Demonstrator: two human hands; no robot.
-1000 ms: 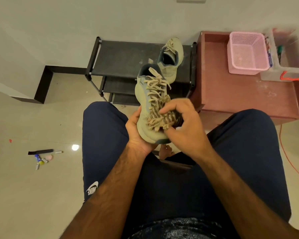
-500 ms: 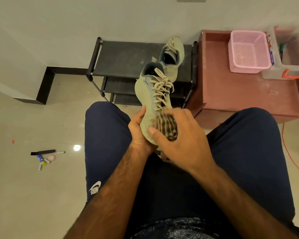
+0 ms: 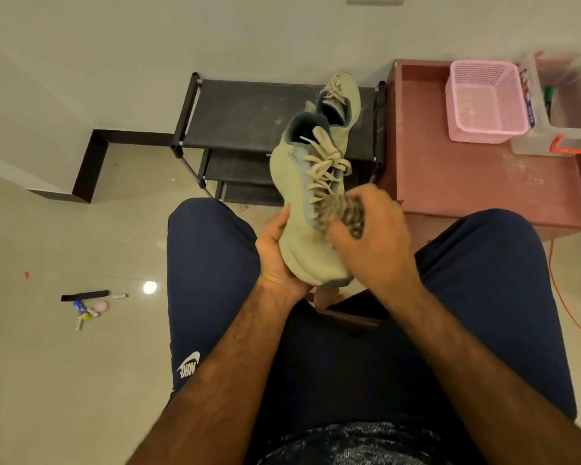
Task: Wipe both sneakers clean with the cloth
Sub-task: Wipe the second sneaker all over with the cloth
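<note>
A pale green sneaker (image 3: 297, 209) with beige laces is held above my knees, toe toward me. My left hand (image 3: 275, 253) grips its left side and sole near the toe. My right hand (image 3: 376, 243) holds a bunched, dark striped cloth (image 3: 349, 213) and presses it on the lower laces and the right side of the upper. The second sneaker (image 3: 341, 95) lies on the top shelf of the black shoe rack (image 3: 249, 112), just behind the held one.
A reddish low table (image 3: 483, 182) at right carries a pink basket (image 3: 487, 102) and a clear box (image 3: 564, 129). An orange cord (image 3: 564, 297) runs down the floor at right. Small items (image 3: 88, 305) lie on the tiled floor at left.
My right hand with the cloth has slid from the toe area up to the lower laces and right side. The sneaker has tilted slightly in my left hand.
</note>
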